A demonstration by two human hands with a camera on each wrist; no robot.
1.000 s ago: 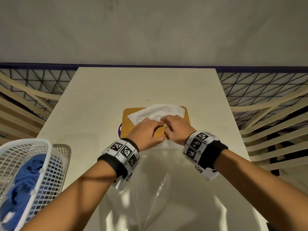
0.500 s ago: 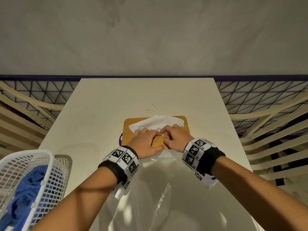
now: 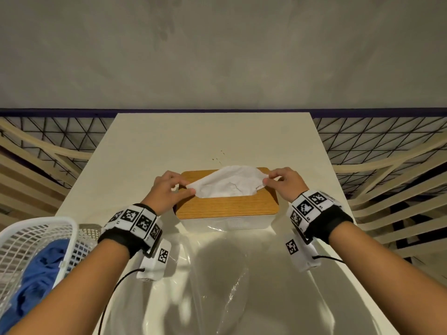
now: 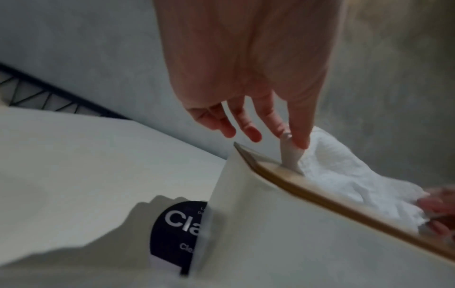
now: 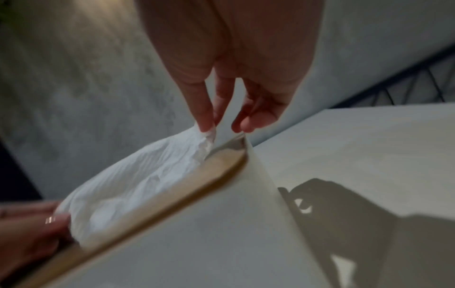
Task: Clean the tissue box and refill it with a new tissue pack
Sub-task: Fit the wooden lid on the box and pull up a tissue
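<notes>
Tissue [image 3: 227, 183] above the tissue box [image 3: 226, 209] stretches between both pinching hands, left hand [image 3: 167, 192] and right hand [image 3: 285, 183].

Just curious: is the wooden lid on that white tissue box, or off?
On. The wooden lid sits flat atop the white tissue box, a white tissue spread across it.

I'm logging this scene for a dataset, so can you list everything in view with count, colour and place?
Tissue box: one, white, table centre.
Lid: one, wooden brown, on the box.
Tissue: one, white, sticking up from the lid.
Plastic wrap: one, clear, near the table's front.
Label: one, dark, left of the box.
Basket: one, white, front left, holding blue cloth.
Table: one, cream.
Left hand: pinches the tissue's left end.
Right hand: pinches its right end.
</notes>
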